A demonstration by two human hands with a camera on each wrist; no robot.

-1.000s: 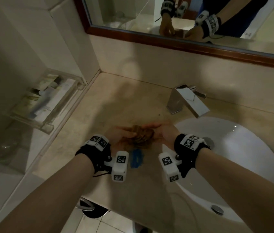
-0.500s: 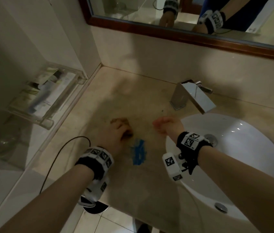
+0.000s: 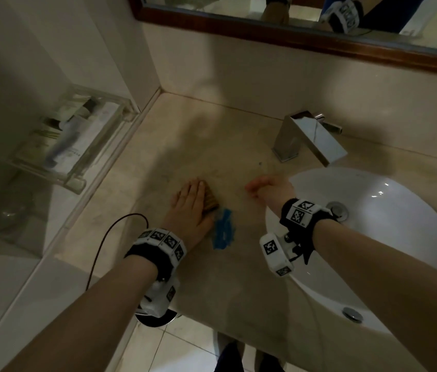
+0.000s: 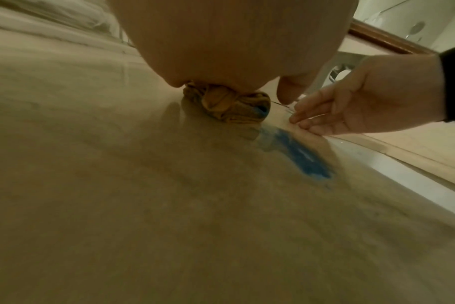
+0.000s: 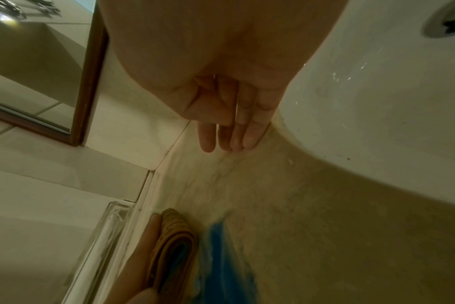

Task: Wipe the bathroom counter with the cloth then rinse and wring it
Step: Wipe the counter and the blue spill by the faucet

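left hand (image 3: 190, 210) flat on cloth (image 3: 210, 197) | blue smear (image 3: 224, 229) beside

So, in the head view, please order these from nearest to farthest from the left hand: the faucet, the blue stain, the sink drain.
From the left hand, flat on the brown cloth:
1. Blue stain, on the counter at the hand's right edge.
2. Faucet, farther back and right, beside the sink.
3. Sink drain, far right, in the white basin.
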